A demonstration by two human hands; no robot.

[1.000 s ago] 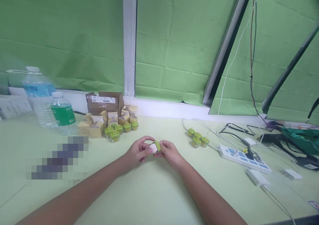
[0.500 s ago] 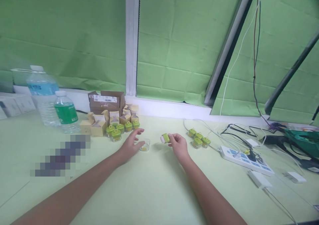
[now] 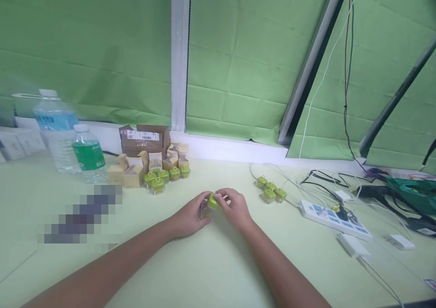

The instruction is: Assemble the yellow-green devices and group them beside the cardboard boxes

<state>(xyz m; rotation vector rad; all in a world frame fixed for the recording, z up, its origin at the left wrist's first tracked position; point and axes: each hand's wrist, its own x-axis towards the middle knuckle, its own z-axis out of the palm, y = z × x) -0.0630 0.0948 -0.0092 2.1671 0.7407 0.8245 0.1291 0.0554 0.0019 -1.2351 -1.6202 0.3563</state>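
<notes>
Fingers of the left hand (image 3: 188,217) now curl around a small clear container (image 3: 205,211), which half a second ago stood on the desk (image 3: 214,267) just beside that hand's spread thumb. Fingers of the right hand (image 3: 236,211) pinch a green lid (image 3: 214,201), which was held apart from the container then and is now brought up to it, tilted, between the two sets of fingers. That suggests the two parts are at the point of meeting; whether the lid is seated cannot be told, since the fingers cover much of the join.

Counted, one container and one lid are in hand. Beyond the left fingers and to their left stand five green-lidded containers (image 3: 157,185); to the right of the right fingers stand four matching containers (image 3: 269,195). Behind the five, small tan boxes (image 3: 132,178) overlap too much for a sure count, with one brown carton (image 3: 143,147) behind them. Farther left of the left fingers are one larger bottle (image 3: 56,121) and one smaller bottle (image 3: 89,156). Well right of the right fingers lies one white power strip (image 3: 335,220).
</notes>
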